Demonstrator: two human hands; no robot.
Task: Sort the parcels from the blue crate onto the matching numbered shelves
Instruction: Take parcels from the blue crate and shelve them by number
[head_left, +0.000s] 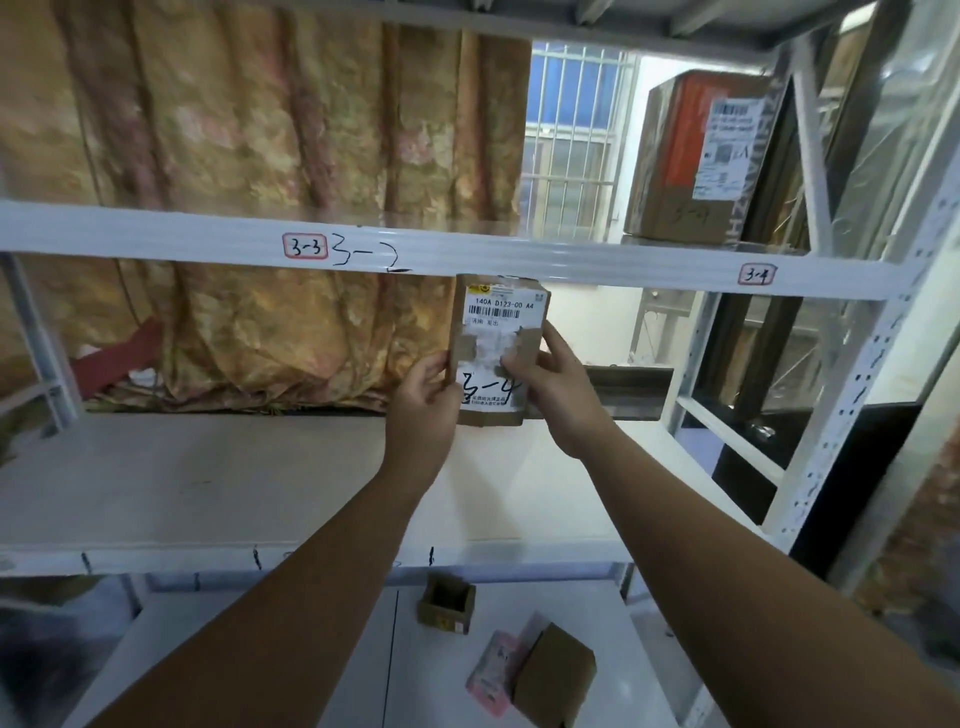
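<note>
**Reading the number on the box**

Both hands hold the box (496, 348) up with its label facing us, likely so "3-4" can be read. The left hand (423, 410) pinches its left edge. The right hand (561, 384) grips its right edge. The 3-4 tag (757, 274) is far right. A big box (696, 161) sits on that shelf (649, 262).

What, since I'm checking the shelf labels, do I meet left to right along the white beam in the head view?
3-3 label → handwritten 3-2 → parcel held just below → 3-4 label
</note>
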